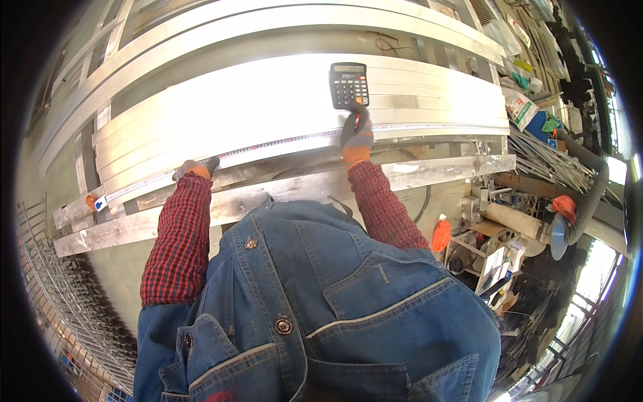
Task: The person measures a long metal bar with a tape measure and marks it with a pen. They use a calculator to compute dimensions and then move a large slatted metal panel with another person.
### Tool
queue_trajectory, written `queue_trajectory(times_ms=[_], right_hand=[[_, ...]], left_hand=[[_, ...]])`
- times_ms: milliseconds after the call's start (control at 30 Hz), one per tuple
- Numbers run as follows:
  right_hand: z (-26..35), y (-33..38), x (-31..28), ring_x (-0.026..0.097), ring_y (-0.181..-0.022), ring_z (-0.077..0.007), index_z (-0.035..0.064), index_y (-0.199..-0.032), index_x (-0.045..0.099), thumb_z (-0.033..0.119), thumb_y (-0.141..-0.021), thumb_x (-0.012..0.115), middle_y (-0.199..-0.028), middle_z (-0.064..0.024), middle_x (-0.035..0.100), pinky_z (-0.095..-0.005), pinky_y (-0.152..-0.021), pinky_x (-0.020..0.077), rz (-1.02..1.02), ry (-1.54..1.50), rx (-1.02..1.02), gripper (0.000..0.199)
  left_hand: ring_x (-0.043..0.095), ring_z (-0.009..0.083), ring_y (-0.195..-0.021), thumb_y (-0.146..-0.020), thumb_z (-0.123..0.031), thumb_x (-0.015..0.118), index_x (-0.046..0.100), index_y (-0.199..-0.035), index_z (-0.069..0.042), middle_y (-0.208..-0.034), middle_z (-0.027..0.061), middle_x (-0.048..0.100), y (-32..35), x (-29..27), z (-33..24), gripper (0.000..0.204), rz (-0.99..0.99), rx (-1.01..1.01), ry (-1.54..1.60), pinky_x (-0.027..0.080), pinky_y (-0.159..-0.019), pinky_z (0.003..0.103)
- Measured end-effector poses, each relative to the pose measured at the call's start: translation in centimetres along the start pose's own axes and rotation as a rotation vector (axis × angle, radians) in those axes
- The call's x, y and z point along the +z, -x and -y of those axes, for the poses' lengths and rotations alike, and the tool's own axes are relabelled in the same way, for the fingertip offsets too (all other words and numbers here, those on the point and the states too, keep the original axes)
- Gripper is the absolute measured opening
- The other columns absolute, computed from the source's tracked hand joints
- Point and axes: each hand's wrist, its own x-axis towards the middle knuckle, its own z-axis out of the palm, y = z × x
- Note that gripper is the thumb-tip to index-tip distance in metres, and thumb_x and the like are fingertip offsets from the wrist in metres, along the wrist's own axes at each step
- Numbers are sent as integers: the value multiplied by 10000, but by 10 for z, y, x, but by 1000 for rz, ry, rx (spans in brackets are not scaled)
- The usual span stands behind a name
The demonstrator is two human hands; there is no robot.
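On top of the bright aluminium strips (281,107) stacked along the surface lies a black calculator (349,84) with a pale display and dark keys. Just below it the gloved right hand (355,136) pinches a red-tipped marker (358,121). Further left, the gloved left hand (195,167) presses flat, fingers closed, on a long tape measure (268,144).
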Motion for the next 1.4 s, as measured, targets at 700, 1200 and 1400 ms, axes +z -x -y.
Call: queue_trajectory(times_ms=[700,1200,1400], right_hand=[[3,-75,-4,536,-1460,-374,60,-1588,432,661,-637,974,-1487,-190,619,-483,-1221,419,205,519,224,1249],[-6,-59,-16,487,-1508,-369,47,-1632,396,675,-672,942,-1567,-201,567,-485,-1251,390,169,497,219,1271],[-8,-60,-18,486,-1509,-366,63,-1640,384,669,-680,941,-1565,-201,569,-508,-1250,388,193,504,191,1265]], left_hand=[[595,317,-1451,-942,-776,656,616,-1536,-4,-1594,170,624,7,-2,-1,975,59,-17,-57,365,-1240,461],[656,323,-1320,-940,-745,697,618,-1533,-6,-1547,178,659,5,4,3,951,20,35,-23,414,-1173,416],[763,320,-1080,-856,-768,765,788,-1283,8,-1225,200,800,-2,9,8,886,-145,56,-39,585,-935,453]])
